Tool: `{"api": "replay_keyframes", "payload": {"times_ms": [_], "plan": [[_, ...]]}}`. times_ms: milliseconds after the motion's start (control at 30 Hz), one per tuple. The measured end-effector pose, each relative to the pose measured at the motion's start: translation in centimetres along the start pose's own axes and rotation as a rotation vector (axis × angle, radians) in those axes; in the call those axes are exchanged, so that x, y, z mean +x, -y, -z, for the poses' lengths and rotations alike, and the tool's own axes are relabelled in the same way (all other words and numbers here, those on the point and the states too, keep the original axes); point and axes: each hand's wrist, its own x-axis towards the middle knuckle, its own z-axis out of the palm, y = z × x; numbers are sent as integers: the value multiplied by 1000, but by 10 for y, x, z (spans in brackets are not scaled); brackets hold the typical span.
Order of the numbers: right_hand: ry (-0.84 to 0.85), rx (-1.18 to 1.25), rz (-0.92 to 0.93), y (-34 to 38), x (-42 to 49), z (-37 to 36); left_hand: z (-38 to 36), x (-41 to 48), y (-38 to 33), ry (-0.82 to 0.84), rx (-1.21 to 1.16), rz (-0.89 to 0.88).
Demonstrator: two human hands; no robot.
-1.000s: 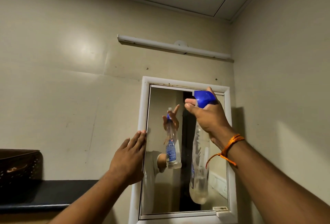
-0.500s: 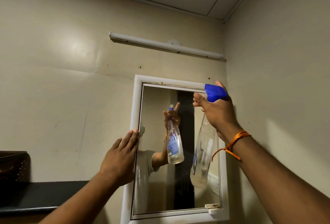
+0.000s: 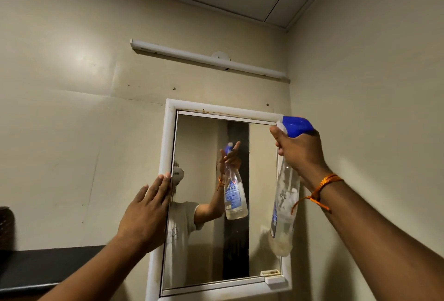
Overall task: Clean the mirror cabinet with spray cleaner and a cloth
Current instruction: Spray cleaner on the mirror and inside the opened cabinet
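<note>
A white-framed mirror cabinet [image 3: 168, 132] hangs on the beige wall ahead. My right hand [image 3: 298, 151] grips the neck of a clear spray bottle [image 3: 283, 209] with a blue trigger head, held at the cabinet's upper right corner, nozzle towards the glass. My left hand [image 3: 146, 214] rests flat with straight fingers against the cabinet's left frame edge. The mirror reflects the bottle and a person's arm. No cloth is in view.
A white tube light [image 3: 206, 59] is mounted above the cabinet. A dark shelf [image 3: 48, 267] runs along the wall at lower left, with a dark basket [image 3: 6, 226] on it. The side wall stands close on the right.
My right hand has carried the spray bottle rightwards and up to the cabinet's top right corner. My left hand stays on the left frame edge. The view has tilted upwards.
</note>
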Motion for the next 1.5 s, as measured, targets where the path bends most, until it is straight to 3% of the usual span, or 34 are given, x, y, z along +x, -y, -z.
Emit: {"api": "replay_keyframes", "payload": {"times_ms": [433, 967, 1167, 1333, 1500], "plan": [[-81, -52, -33, -19, 1, 36, -19, 12, -24, -56, -25, 115], [7, -130, -45, -45, -26, 58, -9, 16, -117, -30, -159, -194], [-51, -142, -124, -64, -44, 65, -13, -3, -151, 42, -207, -270], [-3, -134, -138, -73, -61, 68, -23, -19, -171, 107, -271, -298], [-74, -131, -238, -84, -79, 69, -25, -29, -183, 126, -327, -270]]}}
